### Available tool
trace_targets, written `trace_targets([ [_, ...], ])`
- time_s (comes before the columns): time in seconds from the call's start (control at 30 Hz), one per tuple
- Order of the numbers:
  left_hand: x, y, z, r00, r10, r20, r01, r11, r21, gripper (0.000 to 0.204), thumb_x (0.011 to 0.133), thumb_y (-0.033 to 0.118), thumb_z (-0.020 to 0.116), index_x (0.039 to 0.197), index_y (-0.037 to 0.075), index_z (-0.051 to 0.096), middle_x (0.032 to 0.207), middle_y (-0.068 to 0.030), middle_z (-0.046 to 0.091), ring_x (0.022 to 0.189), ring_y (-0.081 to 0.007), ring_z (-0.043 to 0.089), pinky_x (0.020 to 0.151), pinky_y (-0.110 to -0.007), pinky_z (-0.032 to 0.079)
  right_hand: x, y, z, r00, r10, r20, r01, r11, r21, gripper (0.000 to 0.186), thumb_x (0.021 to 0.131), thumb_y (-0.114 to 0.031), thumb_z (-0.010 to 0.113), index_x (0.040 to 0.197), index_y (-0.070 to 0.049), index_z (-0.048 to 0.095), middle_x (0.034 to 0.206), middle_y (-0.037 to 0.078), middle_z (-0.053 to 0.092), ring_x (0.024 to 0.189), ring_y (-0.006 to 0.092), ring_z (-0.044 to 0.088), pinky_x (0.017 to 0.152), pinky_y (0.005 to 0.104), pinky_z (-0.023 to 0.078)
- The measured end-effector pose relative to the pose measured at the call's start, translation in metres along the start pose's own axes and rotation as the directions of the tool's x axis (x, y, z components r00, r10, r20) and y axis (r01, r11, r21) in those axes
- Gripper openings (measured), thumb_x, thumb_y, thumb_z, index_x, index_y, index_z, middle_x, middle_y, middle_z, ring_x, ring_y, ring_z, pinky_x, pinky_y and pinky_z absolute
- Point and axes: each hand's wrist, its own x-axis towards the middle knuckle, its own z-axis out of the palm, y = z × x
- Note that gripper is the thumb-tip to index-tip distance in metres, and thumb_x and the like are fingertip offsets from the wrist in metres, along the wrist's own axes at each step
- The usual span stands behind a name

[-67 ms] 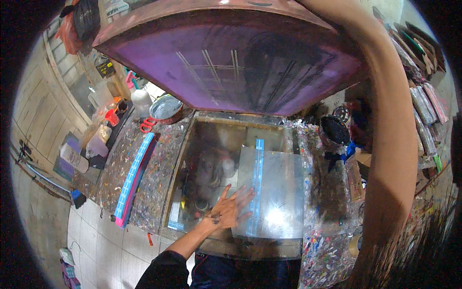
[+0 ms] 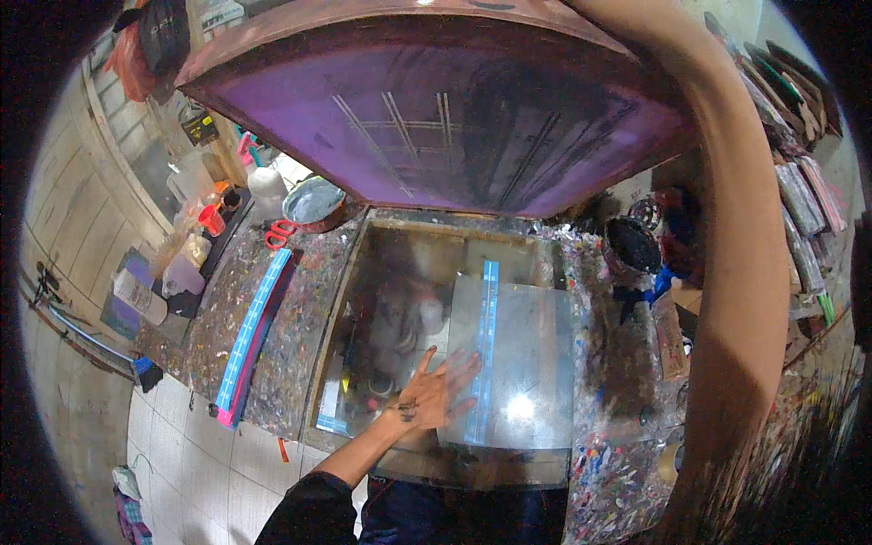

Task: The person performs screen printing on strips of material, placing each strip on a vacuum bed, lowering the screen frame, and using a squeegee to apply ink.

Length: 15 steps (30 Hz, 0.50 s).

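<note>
My left hand [image 2: 434, 391] has its fingers spread at the left part of a translucent sheet [image 2: 536, 354]; the fingertips look faded there. Under or on the sheet runs a light-blue measuring strip [image 2: 484, 354]. The sheet lies on a glass bed [image 2: 372, 300] set in a worn frame. Above it a screen frame with purple mesh [image 2: 300, 136] stands raised and tilted. My right forearm [image 2: 736, 318] reaches up along the right side to the top of the picture, where the hand itself is out of view.
On the speckled worktop [image 2: 218, 336] at left lie blue and pink strips [image 2: 254, 336], red scissors [image 2: 278, 234], a bowl of grey paste [image 2: 312, 204] and bottles [image 2: 265, 195]. A dark container [image 2: 633, 245] sits at right, bundled boards [image 2: 799, 209] beyond. A broom [image 2: 145, 372] is at lower left.
</note>
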Motion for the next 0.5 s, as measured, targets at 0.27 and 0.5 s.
trace_targets([
  [0.27,0.003,0.001,0.009,1.000,-0.013,0.017,0.010,0.982,0.188,0.067,0.102,0.048,0.048,0.158,0.011,0.040,0.166,-0.0056,0.037,0.154,-0.0245,0.031,0.122,-0.066,0.016,-0.020,-0.008,0.002,0.996,0.028,-0.088,-0.014,0.987,0.157,0.042,0.104,-0.031,0.044,0.140,-0.022,0.065,0.129,0.025,0.066,0.116,0.0391,0.066,0.104,0.0464,0.048],
  [0.5,0.000,0.001,0.009,0.998,-0.001,0.063,-0.008,0.992,0.130,0.070,0.098,0.035,0.050,0.160,0.009,0.034,0.168,-0.0091,0.033,0.157,-0.0236,0.026,0.123,-0.063,0.018,-0.017,-0.012,-0.004,0.997,0.045,-0.070,-0.033,0.986,0.162,0.042,0.106,-0.033,0.042,0.136,-0.020,0.068,0.133,0.022,0.066,0.119,0.0360,0.065,0.107,0.0453,0.047],
])
